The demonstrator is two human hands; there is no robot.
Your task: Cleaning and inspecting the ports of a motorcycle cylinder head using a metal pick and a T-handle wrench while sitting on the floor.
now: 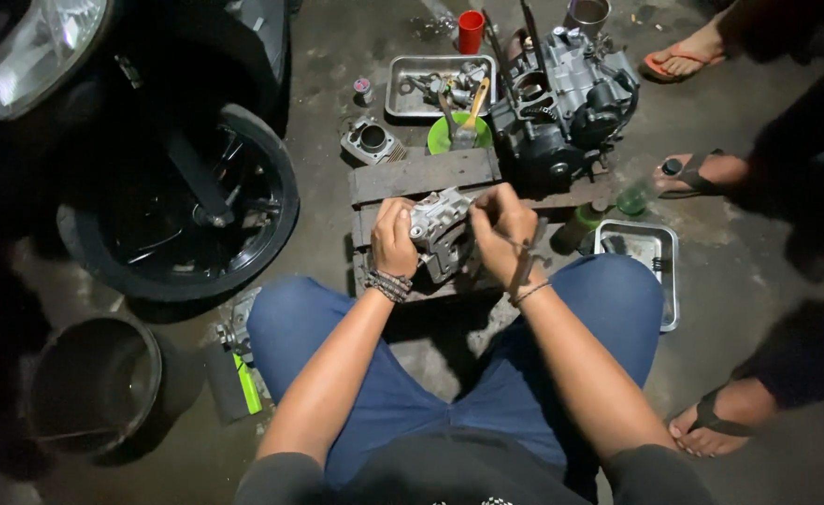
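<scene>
Here, your left hand (393, 236) is wrapped closed around the left side of a grey cast-metal engine part (440, 232), thumb on top. Your right hand (501, 224) is pinched narrow at the part's upper right edge, fingertips pressed together against the metal; whether a small tool sits in that pinch cannot be told. The part rests between both hands on a stack of dark wooden planks (423, 174), just ahead of your knees.

Counted: two shallow steel trays, one (401, 93) beyond the planks holding loose parts, one (662, 271) by your right knee; one dark motorcycle engine block (561, 103) just right of the planks; one grey finned cylinder (371, 142); one red cup (471, 31); one green round dish (441, 138); one black motorcycle wheel (183, 201) to your left; one dark round bucket (94, 383) near your left thigh.

Bare floor lies open between the wheel and the planks. On the right, sandalled feet of other people (697, 173) crowd the tray's far edge.
</scene>
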